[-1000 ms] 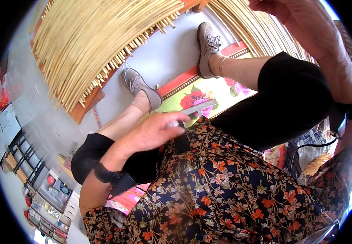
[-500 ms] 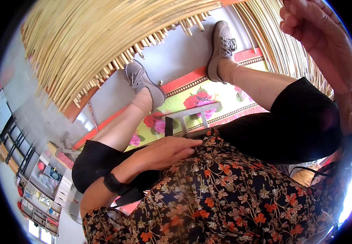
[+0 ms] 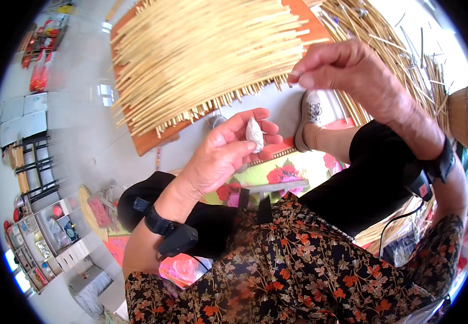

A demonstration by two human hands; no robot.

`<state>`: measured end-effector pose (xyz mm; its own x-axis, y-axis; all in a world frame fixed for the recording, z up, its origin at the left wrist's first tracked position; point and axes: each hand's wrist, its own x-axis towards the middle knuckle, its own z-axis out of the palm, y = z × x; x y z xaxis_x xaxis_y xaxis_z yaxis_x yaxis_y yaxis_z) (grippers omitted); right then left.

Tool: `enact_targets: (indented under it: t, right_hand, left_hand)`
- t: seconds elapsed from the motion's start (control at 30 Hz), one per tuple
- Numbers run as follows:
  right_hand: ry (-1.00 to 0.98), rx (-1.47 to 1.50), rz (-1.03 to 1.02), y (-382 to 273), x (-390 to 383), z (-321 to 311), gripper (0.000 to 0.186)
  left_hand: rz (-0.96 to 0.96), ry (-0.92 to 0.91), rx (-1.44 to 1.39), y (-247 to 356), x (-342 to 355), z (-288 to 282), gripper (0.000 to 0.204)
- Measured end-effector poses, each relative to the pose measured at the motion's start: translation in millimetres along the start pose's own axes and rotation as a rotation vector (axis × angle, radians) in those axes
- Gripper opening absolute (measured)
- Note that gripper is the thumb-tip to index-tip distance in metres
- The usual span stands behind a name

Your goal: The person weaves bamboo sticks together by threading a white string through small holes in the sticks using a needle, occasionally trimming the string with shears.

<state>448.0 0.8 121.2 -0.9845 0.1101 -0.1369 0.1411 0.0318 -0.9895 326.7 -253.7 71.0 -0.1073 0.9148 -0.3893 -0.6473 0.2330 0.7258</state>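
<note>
My left hand (image 3: 215,154) is raised above my lap, its thumb and fingers closed around a small white spindle-shaped bundle (image 3: 253,135) that looks like wound thread. To the right and farther away, my right hand (image 3: 355,78) makes a pinch with thumb and forefinger near the mat's right front corner. What sits between those fingertips, if anything, is too small to make out. Beyond both hands lies a mat of straw-coloured stalks (image 3: 201,62), laid side by side with uneven cut ends toward me. An orange-brown board (image 3: 146,142) shows beneath it.
Loose stalks (image 3: 390,40) are heaped at the right, beside a woven basket (image 3: 463,119). A flowered floor mat (image 3: 266,164) lies under my legs, and a grey shoe (image 3: 309,116) is near the board. Shelving (image 3: 45,243) and a black metal rack (image 3: 36,167) stand at the left.
My left hand has risen from my lap and now shows the white bundle. The right hand has come in from the upper right edge. The view has shifted, showing more of the stalk mat.
</note>
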Motion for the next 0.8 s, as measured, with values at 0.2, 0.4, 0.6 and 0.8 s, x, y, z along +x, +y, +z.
enact_targets:
  t: [0.2, 0.4, 0.6, 0.8]
  right_hand:
    - [0.013, -0.209, -0.139, -28, -43, 46, 0.013]
    - [0.11, -0.041, -0.19, -35, -79, 104, 0.013]
    - [0.283, -0.139, -0.346, -43, -99, 131, 0.013]
    - [0.362, -0.331, -0.343, -51, -91, 138, 0.013]
  left_hand:
    - [0.153, 0.008, -0.059, 15, -43, 46, 0.054]
    - [0.275, 0.034, -0.056, 11, -80, 81, 0.051]
    - [0.4, 0.041, 0.35, 16, -96, 91, 0.054]
    - [0.4, 0.131, 0.688, 22, -98, 84, 0.055]
